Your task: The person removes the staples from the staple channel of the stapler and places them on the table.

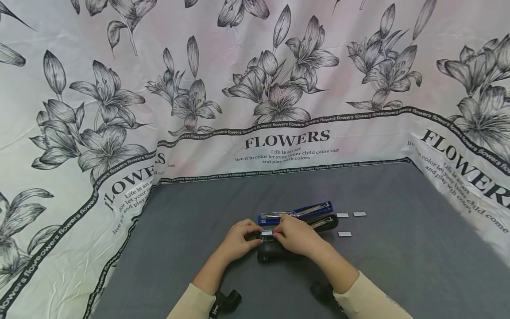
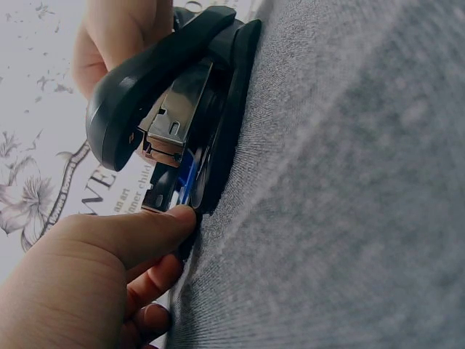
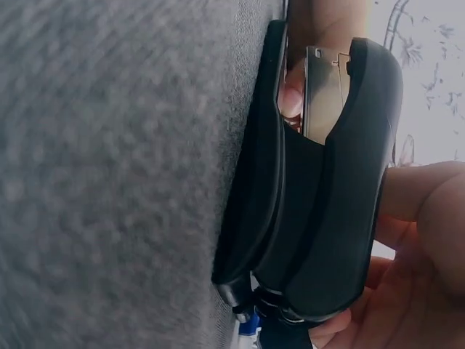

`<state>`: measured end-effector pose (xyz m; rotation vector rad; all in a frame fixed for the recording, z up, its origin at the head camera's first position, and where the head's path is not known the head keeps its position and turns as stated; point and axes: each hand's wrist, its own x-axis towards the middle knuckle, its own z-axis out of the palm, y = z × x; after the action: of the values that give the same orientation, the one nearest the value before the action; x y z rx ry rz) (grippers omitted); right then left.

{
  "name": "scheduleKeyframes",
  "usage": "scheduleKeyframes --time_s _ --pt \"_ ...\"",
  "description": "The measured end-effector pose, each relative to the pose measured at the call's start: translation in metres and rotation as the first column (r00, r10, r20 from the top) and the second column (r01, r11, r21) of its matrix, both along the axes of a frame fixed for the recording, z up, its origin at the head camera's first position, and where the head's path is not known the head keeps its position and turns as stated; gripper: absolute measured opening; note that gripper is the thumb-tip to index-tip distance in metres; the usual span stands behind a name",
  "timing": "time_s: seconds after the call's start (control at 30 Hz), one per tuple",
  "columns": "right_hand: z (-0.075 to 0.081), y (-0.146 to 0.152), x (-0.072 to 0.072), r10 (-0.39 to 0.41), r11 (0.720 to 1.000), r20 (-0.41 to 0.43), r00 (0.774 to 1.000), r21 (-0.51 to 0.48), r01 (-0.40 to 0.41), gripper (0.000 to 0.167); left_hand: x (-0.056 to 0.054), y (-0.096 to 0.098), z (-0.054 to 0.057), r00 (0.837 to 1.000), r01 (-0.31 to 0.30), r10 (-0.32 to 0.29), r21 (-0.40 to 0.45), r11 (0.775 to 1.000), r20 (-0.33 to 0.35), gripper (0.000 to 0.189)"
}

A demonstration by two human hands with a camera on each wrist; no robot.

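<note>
An opened black stapler lies in the middle of the group, its long cover folded back to the right. My left hand grips its left end between thumb and fingers. Over its tray, my right hand pinches a short silvery staple strip at the strip's right end. Nearer to me rests a second black stapler, which hides part of the work in both wrist views; its metal magazine shows in the left one. Behind my hands, a blue stapler is folded open.
Three pale staple strips lie on the grey cloth right of the staplers, one strip farthest right and another strip nearer to me. A flower-printed curtain borders the grey tabletop at the back and sides.
</note>
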<state>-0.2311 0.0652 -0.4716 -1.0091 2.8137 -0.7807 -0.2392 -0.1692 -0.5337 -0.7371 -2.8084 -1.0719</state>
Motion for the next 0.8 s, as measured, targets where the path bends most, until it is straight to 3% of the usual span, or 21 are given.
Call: scheduleKeyframes --time_s 0.23,0.6,0.8 --pt "-0.006 -0.001 -0.004 0.001 0.998 0.016 1.000 -0.056 0.000 0.011 0.000 0.000 0.001 1.000 0.005 -0.005 0.009 1.000 0.001 0.025" --pt "-0.005 -0.017 -0.011 -0.185 0.981 0.065 0.981 -0.041 0.188 0.006 0.000 -0.001 0.000 1.000 0.011 -0.011 0.015 1.000 -0.009 0.025" --pt "-0.002 -0.019 -0.014 -0.193 0.972 0.144 0.971 -0.106 0.209 0.007 0.000 -0.001 0.001 1.000 0.024 -0.024 0.013 1.000 -0.003 0.025"
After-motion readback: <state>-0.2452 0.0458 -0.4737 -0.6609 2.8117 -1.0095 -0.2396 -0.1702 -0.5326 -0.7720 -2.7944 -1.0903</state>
